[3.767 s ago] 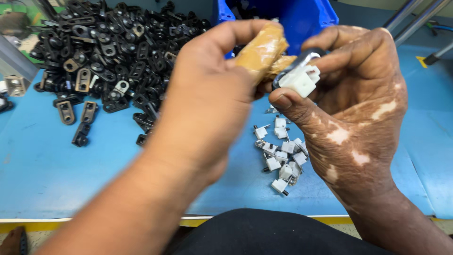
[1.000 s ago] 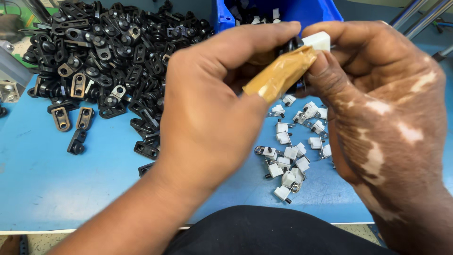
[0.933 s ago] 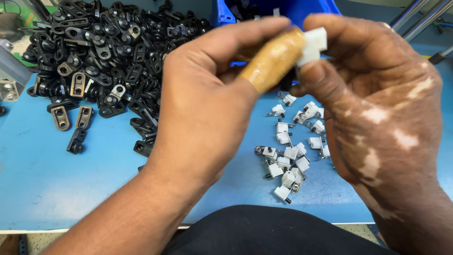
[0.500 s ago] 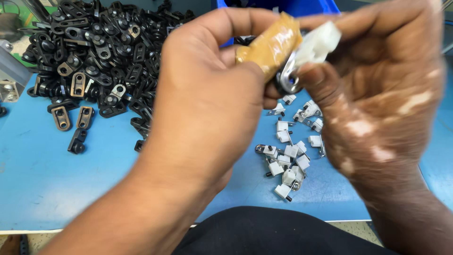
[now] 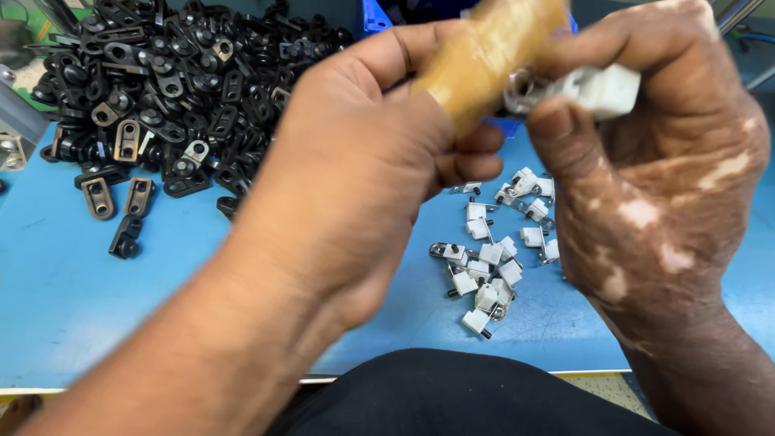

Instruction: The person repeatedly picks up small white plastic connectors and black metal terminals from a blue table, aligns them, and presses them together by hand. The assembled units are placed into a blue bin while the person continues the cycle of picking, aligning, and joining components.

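My left hand (image 5: 355, 169) is closed around a tan, tape-wrapped handle (image 5: 484, 56) that points up and to the right. My right hand (image 5: 654, 178) pinches a small white plastic clip (image 5: 601, 87) with a metal part at its left end, right against the handle's tip. Both hands are raised close to the camera, above the blue table (image 5: 64, 299). Under them lies a loose cluster of small white clips (image 5: 492, 258) with metal pins.
A big heap of black metal brackets (image 5: 161, 89) fills the back left of the table; a few strays (image 5: 121, 210) lie nearer me. A blue bin (image 5: 379, 12) stands at the back behind my hands. A metal part (image 5: 12, 149) is at the left edge.
Both hands have risen and come closer to the camera. The handle's tip now meets the metal end of the white clip. The piles on the table have not moved.
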